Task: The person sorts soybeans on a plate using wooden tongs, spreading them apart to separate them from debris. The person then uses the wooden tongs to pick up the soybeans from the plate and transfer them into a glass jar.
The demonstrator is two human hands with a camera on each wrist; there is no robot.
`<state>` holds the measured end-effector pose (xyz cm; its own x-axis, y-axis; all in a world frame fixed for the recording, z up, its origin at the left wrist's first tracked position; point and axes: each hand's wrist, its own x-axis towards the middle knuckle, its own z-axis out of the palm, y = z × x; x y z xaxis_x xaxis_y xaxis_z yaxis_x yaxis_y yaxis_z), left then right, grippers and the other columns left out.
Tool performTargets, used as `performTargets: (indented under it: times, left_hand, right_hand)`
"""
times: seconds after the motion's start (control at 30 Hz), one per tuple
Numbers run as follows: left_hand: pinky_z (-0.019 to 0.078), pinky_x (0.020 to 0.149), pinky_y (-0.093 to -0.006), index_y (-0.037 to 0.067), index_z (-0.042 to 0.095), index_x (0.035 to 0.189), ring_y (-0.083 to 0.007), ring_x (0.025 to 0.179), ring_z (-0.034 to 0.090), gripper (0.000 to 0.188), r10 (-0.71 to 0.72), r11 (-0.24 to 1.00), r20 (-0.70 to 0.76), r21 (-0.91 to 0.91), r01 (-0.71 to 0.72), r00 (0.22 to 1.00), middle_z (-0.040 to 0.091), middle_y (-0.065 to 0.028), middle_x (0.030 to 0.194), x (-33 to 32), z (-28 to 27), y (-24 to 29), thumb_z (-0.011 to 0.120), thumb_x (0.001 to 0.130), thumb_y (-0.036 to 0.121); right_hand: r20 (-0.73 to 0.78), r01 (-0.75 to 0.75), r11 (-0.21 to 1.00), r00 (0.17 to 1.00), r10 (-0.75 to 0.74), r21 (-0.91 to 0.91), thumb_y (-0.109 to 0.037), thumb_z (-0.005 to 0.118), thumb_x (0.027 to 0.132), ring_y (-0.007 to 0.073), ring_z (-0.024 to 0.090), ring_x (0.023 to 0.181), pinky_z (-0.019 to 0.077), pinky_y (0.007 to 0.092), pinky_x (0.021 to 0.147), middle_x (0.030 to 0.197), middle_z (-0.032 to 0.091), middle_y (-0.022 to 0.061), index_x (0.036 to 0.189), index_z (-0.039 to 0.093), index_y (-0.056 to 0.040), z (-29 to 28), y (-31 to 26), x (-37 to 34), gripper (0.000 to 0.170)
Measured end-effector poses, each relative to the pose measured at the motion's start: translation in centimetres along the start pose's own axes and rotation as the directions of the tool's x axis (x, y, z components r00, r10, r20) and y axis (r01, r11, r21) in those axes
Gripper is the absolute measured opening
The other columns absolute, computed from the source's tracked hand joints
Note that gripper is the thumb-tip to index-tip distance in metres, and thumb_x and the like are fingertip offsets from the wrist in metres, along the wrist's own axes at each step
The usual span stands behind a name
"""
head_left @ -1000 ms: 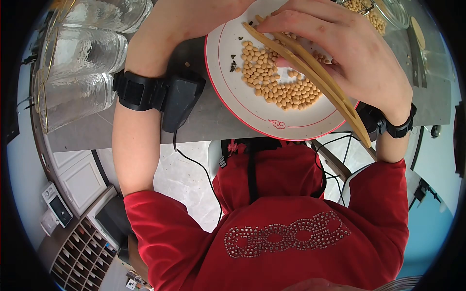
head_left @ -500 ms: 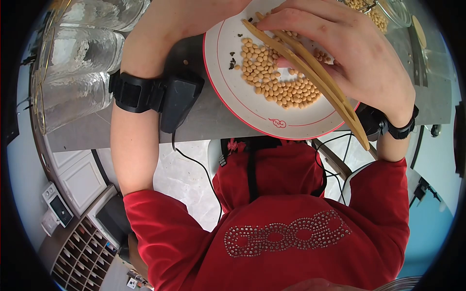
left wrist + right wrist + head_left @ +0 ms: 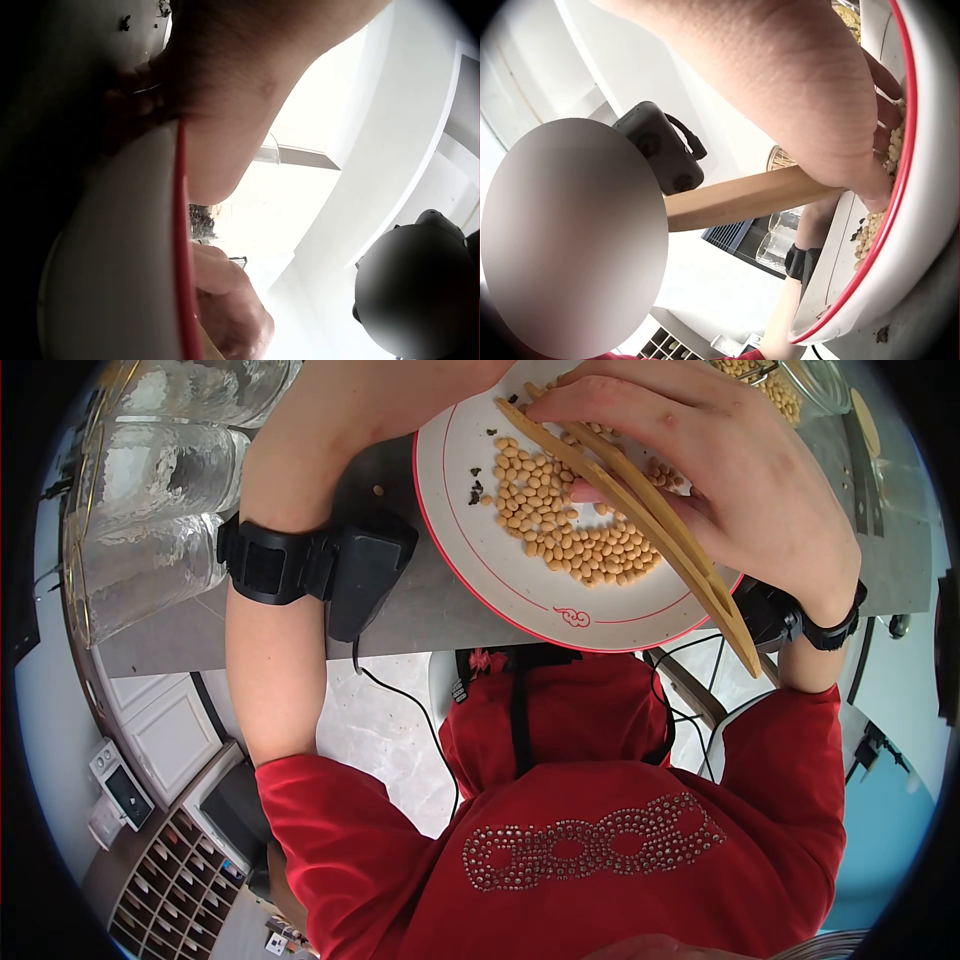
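A white plate [image 3: 480, 570] with a red rim holds a spread of pale yellow soybeans [image 3: 575, 545]. Small black bits [image 3: 475, 492] lie at its left side. My right hand [image 3: 740, 480] reaches over the plate and holds wooden tongs [image 3: 660, 515], whose arms run between thumb and fingers. In the right wrist view, its fingertips [image 3: 889, 112] are down among the beans. My left hand [image 3: 430, 395] is at the plate's upper left, its fingers cut off by the head frame. In the left wrist view, those left fingers are dark beyond the rim; their hold cannot be told.
Ribbed clear glasses [image 3: 165, 470] stand in a gold-coloured rack at left. An opened glass jar [image 3: 810, 385] with soybeans is at the upper right. One stray bean [image 3: 378, 491] lies on the grey table [image 3: 240, 625]. Black wrist devices [image 3: 370, 575] trail cables below the table edge.
The plate, table and glasses shift slightly left in the head view, along with the left forearm. The right hand keeps its hold on the tongs, nearly still.
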<state>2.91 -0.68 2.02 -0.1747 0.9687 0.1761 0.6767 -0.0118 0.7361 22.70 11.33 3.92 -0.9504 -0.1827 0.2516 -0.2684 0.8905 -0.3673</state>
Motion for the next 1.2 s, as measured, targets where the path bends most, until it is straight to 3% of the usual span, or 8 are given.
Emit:
performTargets:
  times: [0.17, 0.27, 0.33, 0.37, 0.43, 1.2]
  left_hand:
    - [0.0316, 0.051, -0.0295, -0.003, 0.066, 0.091, -0.0093, 0.055, 0.036, 0.021, -0.008, 1.000, 0.006, 0.017, 0.008, 1.000, 0.045, -0.0030, 0.056, -0.2, 0.1, 0.3, 0.068, 0.099, 0.016]
    - [0.0314, 0.051, -0.0294, -0.003, 0.066, 0.091, -0.0093, 0.055, 0.036, 0.021, 0.075, 0.989, -0.080, 0.136, -0.064, 0.994, 0.046, -0.0030, 0.056, -0.3, 0.5, 1.1, 0.068, 0.099, 0.016]
    - [0.0312, 0.052, -0.0293, -0.003, 0.066, 0.091, -0.0092, 0.055, 0.036, 0.020, -0.148, 0.986, 0.016, 0.085, 0.147, 0.989, 0.046, -0.0030, 0.056, 0.4, 0.0, 1.7, 0.068, 0.100, 0.016]
    - [0.0312, 0.052, -0.0293, -0.003, 0.066, 0.091, -0.0092, 0.055, 0.036, 0.020, -0.148, 0.986, 0.017, 0.085, 0.146, 0.989, 0.046, -0.0030, 0.056, 0.3, 0.0, 1.3, 0.068, 0.100, 0.016]
    - [0.0312, 0.052, -0.0294, -0.003, 0.066, 0.091, -0.0093, 0.055, 0.036, 0.020, -0.018, 1.000, 0.010, 0.005, 0.018, 1.000, 0.046, -0.0030, 0.056, 0.0, 0.0, 0.3, 0.067, 0.100, 0.016]
    - [0.0318, 0.052, -0.0316, -0.003, 0.067, 0.094, -0.0133, 0.053, 0.037, 0.023, -0.018, 0.997, 0.028, 0.069, 0.016, 0.999, 0.049, -0.0067, 0.056, -0.1, -0.2, 0.8, 0.066, 0.101, 0.020]
  right_hand:
    - [-0.011, 0.026, 1.000, 1.000, -0.026, 0.008, -0.020, 0.077, 0.088, 0.0329, 0.068, 0.094, 0.0589, 0.0407, 0.077, 0.105, 0.065, 0.0129, 0.121, 0.065, -0.0015, 0.1, 0.1, 0.0, 0.040]
    - [-0.015, 0.014, 1.000, 1.000, -0.014, -0.001, -0.019, 0.077, 0.088, 0.0329, 0.068, 0.093, 0.0588, 0.0407, 0.077, 0.105, 0.065, 0.0130, 0.121, 0.065, -0.0015, 0.0, -0.1, 0.0, 0.040]
    - [-0.008, 0.023, 1.000, 1.000, -0.023, 0.003, -0.019, 0.077, 0.088, 0.0329, 0.068, 0.092, 0.0587, 0.0407, 0.076, 0.105, 0.065, 0.0130, 0.120, 0.065, -0.0014, 0.1, 0.2, -0.1, 0.039]
    - [-0.008, 0.022, 1.000, 1.000, -0.022, 0.003, -0.019, 0.077, 0.088, 0.0329, 0.068, 0.092, 0.0587, 0.0407, 0.076, 0.105, 0.065, 0.0130, 0.120, 0.065, -0.0014, 0.1, 0.1, -0.1, 0.039]
    - [0.008, 0.011, 1.000, 1.000, -0.011, -0.006, -0.019, 0.077, 0.088, 0.0329, 0.067, 0.092, 0.0587, 0.0407, 0.076, 0.104, 0.065, 0.0129, 0.119, 0.065, -0.0013, -0.1, 0.0, 0.0, 0.039]
    - [-0.023, 0.043, 0.998, 0.999, -0.044, -0.050, -0.017, 0.080, 0.083, 0.0299, 0.066, 0.089, 0.0585, 0.0389, 0.073, 0.103, 0.065, 0.0102, 0.117, 0.066, -0.0023, -0.3, -0.8, 0.0, 0.040]
